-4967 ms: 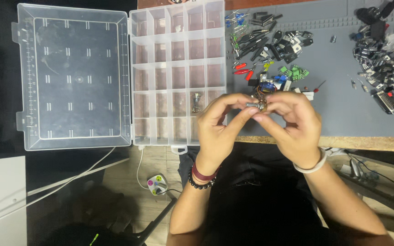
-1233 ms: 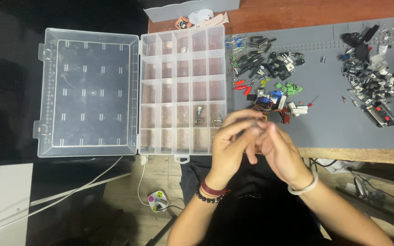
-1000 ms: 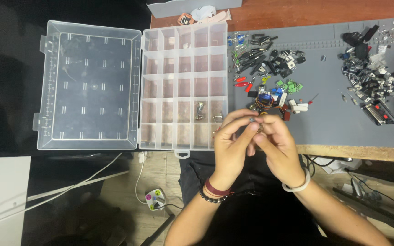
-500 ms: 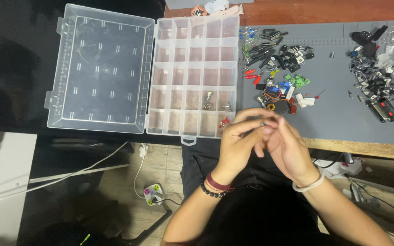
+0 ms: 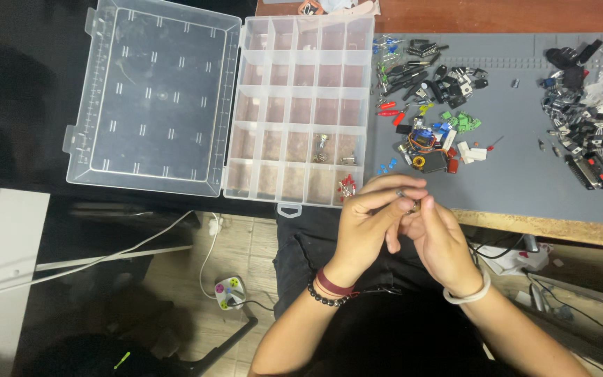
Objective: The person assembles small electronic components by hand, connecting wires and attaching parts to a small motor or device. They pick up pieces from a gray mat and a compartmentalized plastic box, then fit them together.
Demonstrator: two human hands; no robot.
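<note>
The left hand (image 5: pixel 370 222) and right hand (image 5: pixel 437 234) meet fingertip to fingertip, together pinching a small metal part (image 5: pixel 407 201) (too tiny to identify). Just beyond the fingers lies a grey mat (image 5: pixel 525 139); a clear compartment box (image 5: pixel 301 105) sits beyond the left hand.

I count one clear plastic compartment organizer box (image 5: pixel 300 105) with one hinged clear lid (image 5: pixel 153 94). One grey rectangular work mat (image 5: pixel 525 174) lies on my counter. My two hands (image 5: pixel 368 223) (image 5: pixel 441 241) share one small metal component (image 5: pixel 407 201). Loose electronic parts form two main heaps (image 5: pixel 430 105) (image 5: pixel 584 119), too small to count singly.
</note>
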